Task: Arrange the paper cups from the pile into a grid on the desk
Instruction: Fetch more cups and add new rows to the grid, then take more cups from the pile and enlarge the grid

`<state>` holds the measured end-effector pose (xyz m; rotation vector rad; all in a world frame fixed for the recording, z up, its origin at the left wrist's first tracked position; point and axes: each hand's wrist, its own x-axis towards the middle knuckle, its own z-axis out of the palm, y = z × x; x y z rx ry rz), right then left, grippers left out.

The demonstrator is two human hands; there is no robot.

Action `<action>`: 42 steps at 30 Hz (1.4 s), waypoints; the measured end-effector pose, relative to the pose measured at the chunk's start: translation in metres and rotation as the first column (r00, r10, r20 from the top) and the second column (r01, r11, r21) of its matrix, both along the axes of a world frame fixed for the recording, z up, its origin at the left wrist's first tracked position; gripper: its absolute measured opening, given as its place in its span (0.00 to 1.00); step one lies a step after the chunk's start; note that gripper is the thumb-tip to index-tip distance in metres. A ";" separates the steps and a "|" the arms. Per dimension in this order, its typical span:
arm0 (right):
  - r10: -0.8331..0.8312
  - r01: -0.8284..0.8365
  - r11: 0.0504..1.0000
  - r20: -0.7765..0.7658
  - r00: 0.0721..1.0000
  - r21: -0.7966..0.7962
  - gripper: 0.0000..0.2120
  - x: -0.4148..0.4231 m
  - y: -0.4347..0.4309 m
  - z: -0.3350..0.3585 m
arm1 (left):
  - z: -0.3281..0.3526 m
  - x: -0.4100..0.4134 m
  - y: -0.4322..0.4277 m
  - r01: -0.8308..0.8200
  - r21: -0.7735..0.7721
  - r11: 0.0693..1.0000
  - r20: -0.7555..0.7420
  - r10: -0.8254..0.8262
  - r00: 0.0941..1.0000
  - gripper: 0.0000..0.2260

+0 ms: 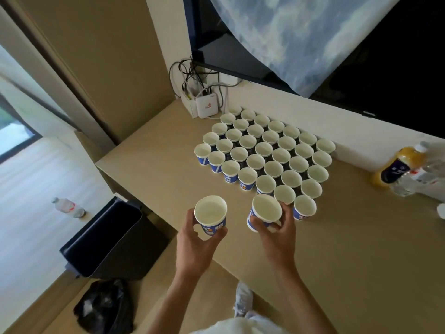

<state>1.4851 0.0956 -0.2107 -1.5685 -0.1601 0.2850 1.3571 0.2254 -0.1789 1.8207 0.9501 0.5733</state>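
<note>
Paper cups, count: 37 in view. 35 stand in the grid (264, 149); 2 are held.
Grid layout: five rows of seven, all upright, mouths up, rims touching or just beside one another, at the back of the tabletop (156, 165) close to the wall.
Cup material and shape: paper, tapered round body, rolled white rim, plain white inside, blue printed outside.
Left hand (197, 237): fingers and thumb curled round the lower wall of the left cup (210, 213), holding it upright above the near tabletop edge, well apart from the grid.
Right hand (277, 232): fingers and thumb wrapped round the right cup (266, 210), gripping it from the side and below. The cup is tilted toward the person and sits just beside the nearest grid row, close to the two cups at its near corner.
Held cups, relation: apart from each other, with bare tabletop between them.
Tabletop: flat, smooth, pale beige, matte.
Bottles, right end of tabletop: 1 orange-filled bottle (395, 165) with a dark label; clear plastic bottles (414, 182) beside it, count unclear.
White box (206, 106): 1, with cables, at the back corner.
Floor: 1 black bin (106, 239), 1 black bag (103, 304), 1 clear bottle (68, 208).
</note>
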 end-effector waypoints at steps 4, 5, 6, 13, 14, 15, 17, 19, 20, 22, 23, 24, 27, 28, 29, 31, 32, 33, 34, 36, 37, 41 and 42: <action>0.049 -0.050 0.999 -0.024 0.998 -0.011 0.32 0.009 0.040 -0.008 | -0.006 0.013 0.049 -0.020 -0.009 1.000 -0.045 0.019 0.999 0.25; 0.060 -0.061 0.998 -0.025 0.998 -0.022 0.31 0.009 0.044 -0.009 | -0.009 0.014 0.058 -0.029 -0.013 0.999 -0.054 0.028 0.998 0.25; 0.062 -0.063 0.998 -0.027 0.998 -0.025 0.29 0.011 0.050 -0.010 | -0.010 0.015 0.070 -0.035 -0.015 0.999 -0.058 0.034 0.998 0.25; -0.003 0.001 0.999 -0.048 0.999 -0.040 0.27 0.020 0.091 -0.015 | -0.043 0.044 0.154 0.042 0.000 0.999 -0.162 -0.041 0.986 0.27; -0.024 0.021 0.998 -0.053 0.998 -0.052 0.28 0.022 0.098 -0.016 | -0.050 0.051 0.166 0.076 0.003 0.997 -0.182 -0.074 0.981 0.27; -0.041 0.037 0.997 -0.056 0.998 -0.063 0.28 0.023 0.104 -0.016 | -0.055 0.055 0.176 0.094 0.000 0.996 -0.198 -0.092 0.976 0.26; -0.093 0.087 0.993 -0.068 0.993 -0.081 0.28 0.024 0.119 -0.017 | -0.066 0.067 0.198 0.127 -0.025 0.992 -0.223 -0.129 0.966 0.24; -0.127 0.119 0.988 -0.074 0.989 -0.100 0.27 0.021 0.134 -0.019 | -0.077 0.076 0.217 0.156 -0.043 0.987 -0.236 -0.162 0.958 0.24; -0.145 0.137 0.984 -0.070 0.987 -0.114 0.27 0.018 0.141 -0.021 | -0.082 0.082 0.227 0.173 -0.049 0.984 -0.237 -0.180 0.955 0.25; -0.183 0.170 0.976 -0.089 0.979 -0.136 0.27 0.013 0.157 -0.026 | -0.093 0.092 0.246 0.201 -0.066 0.977 -0.239 -0.211 0.948 0.25; -0.197 0.182 0.973 -0.096 0.976 -0.145 0.28 0.010 0.162 -0.028 | -0.099 0.097 0.253 0.219 -0.069 0.973 -0.234 -0.229 0.945 0.26; -0.207 0.190 0.969 -0.100 0.973 -0.158 0.29 0.008 0.168 -0.029 | -0.106 0.101 0.260 0.236 -0.072 0.969 -0.229 -0.247 0.942 0.26; -0.238 0.212 0.954 -0.106 0.965 -0.211 0.31 0.000 0.182 -0.038 | -0.128 0.110 0.279 0.275 -0.072 0.959 -0.227 -0.284 0.931 0.26; -0.248 0.218 0.948 -0.107 0.963 -0.231 0.31 -0.002 0.187 -0.041 | -0.136 0.113 0.285 0.279 -0.069 0.958 -0.226 -0.287 0.931 0.27; -0.256 0.224 0.943 -0.104 0.961 -0.246 0.32 -0.003 0.190 -0.043 | -0.140 0.116 0.288 0.281 -0.063 0.958 -0.224 -0.288 0.931 0.27; -0.268 0.233 0.934 -0.101 0.958 -0.272 0.33 -0.006 0.195 -0.046 | -0.149 0.122 0.294 0.293 -0.053 0.955 -0.221 -0.298 0.929 0.28; -0.277 0.240 0.929 -0.101 0.956 -0.281 0.33 -0.006 0.197 -0.047 | -0.153 0.126 0.297 0.302 -0.054 0.952 -0.219 -0.306 0.926 0.29; -0.288 0.248 0.926 -0.105 0.952 -0.285 0.33 -0.007 0.198 -0.048 | -0.158 0.129 0.299 0.310 -0.060 0.949 -0.222 -0.315 0.923 0.29; -0.295 0.255 0.924 -0.107 0.950 -0.285 0.32 -0.008 0.199 -0.049 | -0.162 0.132 0.301 0.317 -0.068 0.946 -0.226 -0.324 0.919 0.29; -0.307 0.266 0.918 -0.104 0.946 -0.293 0.33 -0.009 0.199 -0.050 | -0.166 0.138 0.301 0.332 -0.084 0.940 -0.228 -0.342 0.912 0.29; -0.313 0.271 0.916 -0.103 0.944 -0.296 0.33 -0.010 0.199 -0.051 | -0.168 0.140 0.301 0.337 -0.085 0.938 -0.229 -0.347 0.909 0.29; -0.317 0.274 0.914 -0.105 0.943 -0.299 0.33 -0.009 0.202 -0.052 | -0.173 0.146 0.303 0.331 -0.092 0.939 -0.228 -0.343 0.911 0.28; -0.314 0.271 0.914 -0.105 0.943 -0.302 0.33 -0.009 0.204 -0.052 | -0.174 0.148 0.304 0.330 -0.089 0.940 -0.225 -0.341 0.913 0.27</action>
